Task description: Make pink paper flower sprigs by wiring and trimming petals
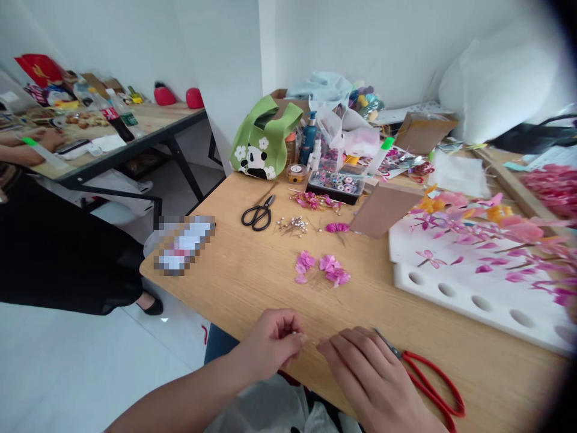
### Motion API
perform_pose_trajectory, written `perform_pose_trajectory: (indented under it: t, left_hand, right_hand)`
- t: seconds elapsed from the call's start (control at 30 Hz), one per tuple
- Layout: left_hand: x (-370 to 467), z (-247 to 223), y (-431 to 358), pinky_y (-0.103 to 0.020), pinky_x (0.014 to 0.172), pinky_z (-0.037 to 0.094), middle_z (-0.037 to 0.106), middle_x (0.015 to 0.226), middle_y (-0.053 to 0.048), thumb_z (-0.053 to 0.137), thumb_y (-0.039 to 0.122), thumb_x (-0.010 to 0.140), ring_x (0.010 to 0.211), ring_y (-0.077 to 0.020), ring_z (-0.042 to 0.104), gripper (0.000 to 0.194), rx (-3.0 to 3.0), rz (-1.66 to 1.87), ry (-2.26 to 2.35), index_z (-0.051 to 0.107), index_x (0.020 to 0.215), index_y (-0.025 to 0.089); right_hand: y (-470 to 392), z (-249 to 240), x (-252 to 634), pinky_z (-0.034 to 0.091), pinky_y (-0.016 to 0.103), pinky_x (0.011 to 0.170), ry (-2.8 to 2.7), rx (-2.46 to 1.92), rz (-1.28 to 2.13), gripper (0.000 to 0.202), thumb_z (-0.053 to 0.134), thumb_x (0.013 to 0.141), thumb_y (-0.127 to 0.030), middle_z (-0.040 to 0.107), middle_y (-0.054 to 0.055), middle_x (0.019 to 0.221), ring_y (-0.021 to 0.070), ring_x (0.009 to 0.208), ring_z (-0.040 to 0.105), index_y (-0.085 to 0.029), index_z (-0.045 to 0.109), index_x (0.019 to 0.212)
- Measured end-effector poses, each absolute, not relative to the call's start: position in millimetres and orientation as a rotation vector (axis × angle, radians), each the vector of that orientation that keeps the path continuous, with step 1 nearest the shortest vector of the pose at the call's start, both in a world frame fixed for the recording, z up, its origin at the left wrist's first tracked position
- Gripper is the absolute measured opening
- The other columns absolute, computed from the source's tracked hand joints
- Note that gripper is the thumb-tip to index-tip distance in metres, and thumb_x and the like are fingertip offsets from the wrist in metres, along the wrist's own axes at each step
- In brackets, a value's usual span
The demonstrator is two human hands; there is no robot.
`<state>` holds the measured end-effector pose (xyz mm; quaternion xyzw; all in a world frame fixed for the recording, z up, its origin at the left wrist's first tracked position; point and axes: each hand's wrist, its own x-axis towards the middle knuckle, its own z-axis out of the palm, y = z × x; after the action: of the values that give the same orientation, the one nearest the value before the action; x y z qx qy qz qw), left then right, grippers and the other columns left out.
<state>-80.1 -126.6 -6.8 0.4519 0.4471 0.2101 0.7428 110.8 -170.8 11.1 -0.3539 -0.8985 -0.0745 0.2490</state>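
Observation:
At the table's front edge, my left hand (277,343) is closed, thumb and forefinger pinched on something too small to make out. My right hand (367,367) lies just to its right, palm down, fingers pressed together, their tips near the left fingertips; what they hold is hidden. Red-handled scissors (433,385) rest beside the right hand, partly beneath it. Beyond both hands lie two clusters of pink petals (333,269) with thin wires. Farther back are pearl-like beads on stems (295,225), a magenta bundle (337,227) and black scissors (258,213).
A white foam block (451,294) with holes and pink flower sprays stands at the right. Behind are a green panda bag (261,144), bottles and a bead tray (336,186). A person in black clothing (67,246) is at the left, near another table.

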Motion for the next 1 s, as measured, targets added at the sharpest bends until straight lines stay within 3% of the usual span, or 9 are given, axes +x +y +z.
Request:
perform_pose_trajectory:
  t: [0.17,0.27,0.33,0.43,0.53,0.63,0.77,0.9,1.0]
  left_hand:
    - [-81,-4,-129,-0.019,0.041,0.029,0.042,0.052,0.007,0.056,0.041,0.080,0.042,-0.0065,0.036,0.027,1.205,0.482,0.980,0.046,0.070,0.019]
    - [-87,-6,-134,-0.025,0.056,0.038,0.055,0.067,-0.002,0.047,0.024,0.086,0.060,-0.0131,0.050,0.013,1.867,0.642,0.928,0.054,0.077,0.018]
    - [-91,-8,-136,-0.030,0.065,0.040,0.063,0.081,-0.008,0.044,0.015,0.083,0.073,-0.0189,0.055,0.016,2.332,0.720,0.755,0.059,0.090,0.018]
    - [-94,-9,-136,-0.033,0.067,0.040,0.066,0.087,-0.012,0.043,0.012,0.081,0.078,-0.0224,0.057,0.025,2.587,0.737,0.607,0.058,0.101,0.016]
    - [-90,-5,-133,-0.028,0.062,0.038,0.061,0.073,-0.006,0.043,0.015,0.085,0.067,-0.0166,0.053,0.014,2.291,0.693,0.811,0.057,0.085,0.017]
    - [-84,-2,-130,-0.023,0.052,0.032,0.050,0.060,0.001,0.048,0.025,0.087,0.054,-0.0104,0.043,0.018,1.786,0.636,1.010,0.053,0.071,0.017]
    - [-79,-6,-129,-0.021,0.046,0.028,0.045,0.056,0.004,0.055,0.036,0.081,0.048,-0.0080,0.037,0.024,1.339,0.553,1.022,0.051,0.068,0.017]
    - [-76,-12,-129,-0.020,0.043,0.029,0.044,0.053,0.006,0.061,0.043,0.075,0.044,-0.0066,0.036,0.030,1.141,0.474,1.003,0.048,0.066,0.017]
    - [-75,-11,-129,-0.020,0.042,0.028,0.044,0.053,0.006,0.063,0.044,0.072,0.042,-0.0061,0.036,0.032,1.079,0.428,0.998,0.047,0.065,0.018]
  right_hand:
    - [-173,3,100,0.043,0.032,0.060,-2.173,-1.206,0.354,0.025,0.038,0.091,-0.009,0.060,0.005,0.070,0.0187,0.066,0.052,-0.019,0.060,0.081]
    - [-181,-3,98,0.039,0.026,0.054,-1.699,-1.420,1.064,0.026,0.045,0.093,-0.029,0.051,0.001,0.065,0.0148,0.061,0.048,-0.019,0.053,0.070]
    - [-185,-6,99,0.036,0.025,0.052,-1.333,-1.447,1.478,0.032,0.051,0.089,-0.043,0.045,-0.002,0.061,0.0128,0.057,0.043,-0.019,0.052,0.068]
    - [-188,-12,102,0.035,0.024,0.052,-1.001,-1.385,1.716,0.038,0.058,0.082,-0.052,0.044,-0.003,0.059,0.0110,0.055,0.041,-0.017,0.053,0.067]
    - [-188,-19,107,0.040,0.024,0.053,-1.240,-1.488,1.472,0.036,0.056,0.085,-0.050,0.051,-0.001,0.060,0.0130,0.056,0.048,-0.017,0.058,0.070]
    - [-189,-22,114,0.048,0.028,0.062,-1.685,-1.498,0.809,0.018,0.061,0.086,-0.038,0.062,0.002,0.076,0.0176,0.070,0.059,-0.021,0.063,0.091]
    - [-189,-12,122,0.048,0.035,0.075,-2.169,-1.254,0.109,0.024,0.055,0.089,-0.020,0.067,0.008,0.091,0.0227,0.085,0.060,-0.018,0.061,0.112]
    - [-183,5,124,0.043,0.041,0.082,-2.430,-1.044,-0.194,0.034,0.034,0.091,-0.007,0.070,0.010,0.089,0.0250,0.085,0.059,-0.015,0.065,0.104]
    - [-179,9,121,0.041,0.042,0.083,-2.449,-0.985,-0.205,0.035,0.031,0.091,-0.006,0.070,0.010,0.085,0.0253,0.084,0.057,-0.013,0.065,0.099]
